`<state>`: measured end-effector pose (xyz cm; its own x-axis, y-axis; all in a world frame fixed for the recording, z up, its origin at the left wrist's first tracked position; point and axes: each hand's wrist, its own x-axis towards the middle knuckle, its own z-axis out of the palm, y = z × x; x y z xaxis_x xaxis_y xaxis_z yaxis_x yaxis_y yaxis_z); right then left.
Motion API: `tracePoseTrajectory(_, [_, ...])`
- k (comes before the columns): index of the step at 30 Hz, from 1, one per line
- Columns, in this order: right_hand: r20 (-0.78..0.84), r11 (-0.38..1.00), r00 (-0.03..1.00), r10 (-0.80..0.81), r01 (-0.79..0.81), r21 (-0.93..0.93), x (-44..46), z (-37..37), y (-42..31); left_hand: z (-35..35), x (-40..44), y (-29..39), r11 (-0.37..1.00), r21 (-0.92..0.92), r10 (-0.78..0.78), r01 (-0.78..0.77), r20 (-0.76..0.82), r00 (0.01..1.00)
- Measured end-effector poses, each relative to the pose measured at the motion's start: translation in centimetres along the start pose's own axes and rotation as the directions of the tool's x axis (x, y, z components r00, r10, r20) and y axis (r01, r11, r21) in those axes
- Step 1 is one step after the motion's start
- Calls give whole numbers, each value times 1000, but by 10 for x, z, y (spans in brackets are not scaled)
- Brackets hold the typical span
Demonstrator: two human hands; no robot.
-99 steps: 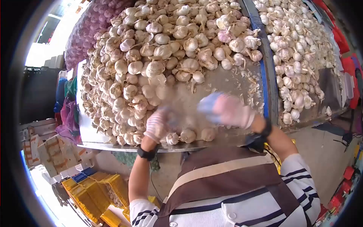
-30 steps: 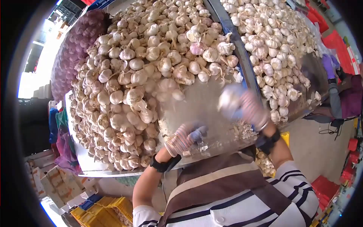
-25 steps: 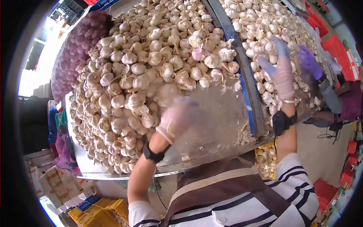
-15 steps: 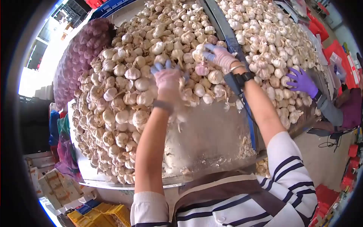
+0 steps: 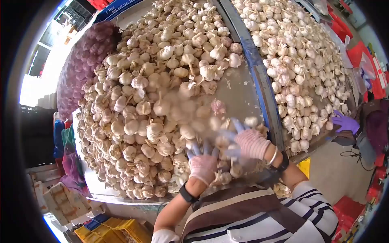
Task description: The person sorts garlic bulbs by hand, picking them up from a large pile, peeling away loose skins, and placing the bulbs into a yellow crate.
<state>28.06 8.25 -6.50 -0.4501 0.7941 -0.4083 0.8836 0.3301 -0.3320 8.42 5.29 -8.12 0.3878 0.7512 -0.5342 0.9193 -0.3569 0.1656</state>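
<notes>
Garlic bulbs [image 5: 139,82] lie heaped over the metal table [image 5: 243,94]. My left hand [image 5: 202,163], in a striped glove with bluish fingertips, rests against bulbs by the front edge, its fingers spread. To its right, my right hand [image 5: 248,142] is gloved the same way, with fingers apart over loose bulbs. Neither hand is closed round a bulb. Several bulbs between and above the hands are blurred by motion. One pinkish bulb [image 5: 218,106] lies beyond my right hand.
A blue and grey divider [image 5: 259,77] separates a second garlic heap [image 5: 302,69] on the right. A co-worker's purple-gloved hand [image 5: 345,122] is at that heap's edge. A purple net sack [image 5: 83,67] stands at the left; yellow crates [image 5: 117,231] sit below.
Both my hands have come back from the heap to the front edge, and bulbs now cover the previously bare metal there. The co-worker's hand has moved down towards the table edge.
</notes>
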Motion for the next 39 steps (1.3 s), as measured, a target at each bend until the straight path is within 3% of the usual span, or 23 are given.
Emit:
tracePoseTrajectory(1, [134,999,991,-19,12,50,-4,-24,-6,11,-11,-8,996,34,82,-78,-107,991])
tracePoseTrajectory(2, [135,999,991,-23,16,49,4,-28,1,-2,-15,-12,997,33,78,-75,-107,991])
tracePoseTrajectory(4, [-258,955,955,-143,201,216,28,-40,21,-31,-21,-20,924,-374,97,-79,28,995])
tracePoseTrajectory(5, [-392,967,918,-66,155,201,48,-50,27,-27,-22,-24,930,-328,87,-165,-240,967])
tracePoseTrajectory(8, [-657,990,750,76,21,138,123,-72,42,-27,7,-36,920,-376,-32,-114,-360,932])
tracePoseTrajectory(11, [-529,997,846,68,-45,57,183,-70,60,-21,51,-43,952,-274,14,-135,-404,915])
tracePoseTrajectory(14, [-465,979,882,80,17,201,193,-68,65,-31,70,-26,983,-186,-43,-10,-277,960])
tracePoseTrajectory(16, [-458,921,888,24,159,355,173,-63,70,-30,78,-19,983,-181,-34,-20,-289,957])
tracePoseTrajectory(17, [-451,814,888,86,198,546,164,-57,71,-28,89,-19,983,-184,-38,3,-189,981])
tracePoseTrajectory(18, [-452,816,888,89,196,545,153,-52,73,-26,95,-19,983,-184,-43,26,-89,995])
tracePoseTrajectory(20, [-344,196,899,271,298,934,128,-51,72,-30,88,-16,998,-65,9,-23,-202,979])
tracePoseTrajectory(21, [-176,-208,937,303,245,947,116,-53,70,-34,85,-18,990,-132,36,-58,-159,987])
tracePoseTrajectory(23, [-249,-122,941,227,282,952,108,-48,75,-37,74,-24,976,-196,70,-92,-114,991])
tracePoseTrajectory(24, [-314,-41,938,144,323,946,104,-45,77,-35,62,-28,823,-517,126,-235,-238,963])
tracePoseTrajectory(25, [-269,234,959,89,243,942,103,-47,69,-34,51,-31,550,-746,131,-375,-366,921])
tracePoseTrajectory(26, [-269,230,959,92,243,942,105,-42,57,-40,39,-31,552,-746,134,-373,-363,922])
tracePoseTrajectory(27, [-442,739,897,22,283,611,109,-35,42,-48,26,-30,349,-844,166,-408,-373,913])
tracePoseTrajectory(28, [-539,978,830,-142,202,55,114,-30,25,-55,13,-28,130,-899,192,-419,-392,900])
tracePoseTrajectory(29, [-408,997,910,-74,53,-63,118,-26,8,-60,2,-27,-19,-963,179,-269,-268,947])
tracePoseTrajectory(31, [-218,960,970,112,-162,-230,131,-15,-23,-57,-9,-28,-64,-952,175,-300,-307,935])
tracePoseTrajectory(34, [-252,949,967,46,-121,-291,130,-8,-26,-57,-23,-25,-208,-936,149,-283,-317,937])
tracePoseTrajectory(36, [-191,1000,982,-3,8,26,108,-26,-8,-53,-31,-29,-119,-930,148,-347,-362,920])
tracePoseTrajectory(39, [-283,891,957,71,67,448,30,-63,3,-48,-38,-27,-193,-948,150,-253,-283,947])
